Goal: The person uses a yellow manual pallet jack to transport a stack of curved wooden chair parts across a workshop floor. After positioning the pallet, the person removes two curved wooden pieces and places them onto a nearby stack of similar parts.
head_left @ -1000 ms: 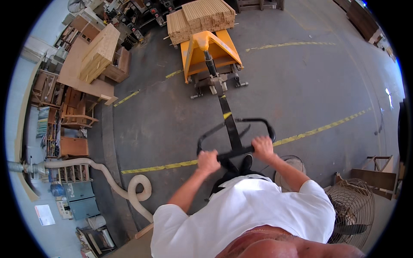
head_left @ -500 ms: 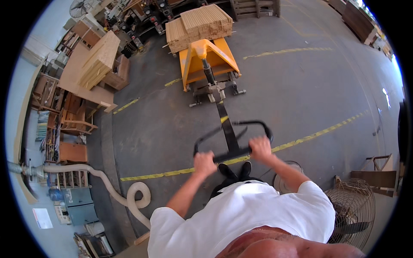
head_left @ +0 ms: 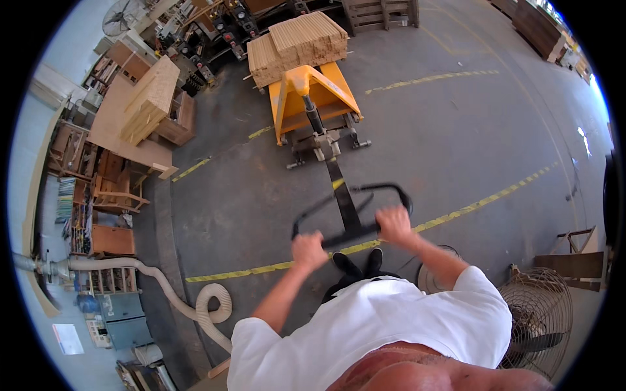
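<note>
Below me, the grey concrete floor [head_left: 456,150] spreads out, crossed by yellow lines. On it stands an orange pallet jack [head_left: 313,98] carrying a stack of wooden boards [head_left: 297,45], ahead of me. Its black tiller [head_left: 342,195] slopes back to the loop handle [head_left: 352,208]. My left hand [head_left: 309,249] and right hand [head_left: 393,225] are each closed around that handle's near bar, set apart either side of the tiller.

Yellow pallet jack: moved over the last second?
Yes. The yellow pallet jack has rolled toward the person, nearing the yellow floor line under its black handle.
</note>
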A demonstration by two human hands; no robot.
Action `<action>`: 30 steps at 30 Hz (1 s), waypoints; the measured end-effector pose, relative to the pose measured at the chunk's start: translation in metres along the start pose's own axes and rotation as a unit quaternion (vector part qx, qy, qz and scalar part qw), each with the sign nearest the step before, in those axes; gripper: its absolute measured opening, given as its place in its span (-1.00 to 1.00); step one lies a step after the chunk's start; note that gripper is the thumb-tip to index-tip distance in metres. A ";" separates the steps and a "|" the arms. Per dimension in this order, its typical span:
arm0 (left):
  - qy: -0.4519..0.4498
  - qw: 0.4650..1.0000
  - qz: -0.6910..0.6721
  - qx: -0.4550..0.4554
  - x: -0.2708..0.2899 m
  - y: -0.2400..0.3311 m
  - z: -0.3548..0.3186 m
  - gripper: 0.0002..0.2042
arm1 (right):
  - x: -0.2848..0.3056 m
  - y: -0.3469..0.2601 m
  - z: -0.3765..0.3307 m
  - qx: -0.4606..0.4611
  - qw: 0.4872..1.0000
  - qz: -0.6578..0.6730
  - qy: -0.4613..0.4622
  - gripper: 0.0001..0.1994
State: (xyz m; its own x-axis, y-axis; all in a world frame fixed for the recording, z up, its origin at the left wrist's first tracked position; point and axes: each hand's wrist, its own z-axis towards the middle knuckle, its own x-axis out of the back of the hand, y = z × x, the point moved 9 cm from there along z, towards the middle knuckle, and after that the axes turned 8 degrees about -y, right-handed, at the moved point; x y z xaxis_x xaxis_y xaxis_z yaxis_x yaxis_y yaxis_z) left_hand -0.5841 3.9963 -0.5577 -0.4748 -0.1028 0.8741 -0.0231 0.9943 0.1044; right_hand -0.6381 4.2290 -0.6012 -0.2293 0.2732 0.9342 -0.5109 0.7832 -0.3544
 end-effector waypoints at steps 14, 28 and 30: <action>0.098 0.995 -0.018 -0.029 0.064 0.002 0.015 -0.77 | 0.057 0.006 0.042 0.029 0.996 0.033 0.079 -0.81; 0.122 0.992 -0.035 -0.014 0.107 -0.004 0.030 -0.82 | 0.096 0.008 0.074 0.022 0.994 0.044 0.101 -0.83; 0.111 0.994 -0.016 0.014 0.048 -0.004 0.011 -0.81 | 0.053 0.001 0.032 0.026 0.994 0.034 0.097 -0.80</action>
State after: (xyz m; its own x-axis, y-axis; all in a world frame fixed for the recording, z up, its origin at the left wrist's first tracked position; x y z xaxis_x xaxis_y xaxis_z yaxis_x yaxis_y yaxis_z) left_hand -0.6161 3.9881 -0.5213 -0.2683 -0.1361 0.9537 -0.0619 0.9904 0.1239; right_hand -0.6776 4.2266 -0.5532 -0.1024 0.4308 0.8966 -0.5424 0.7314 -0.4133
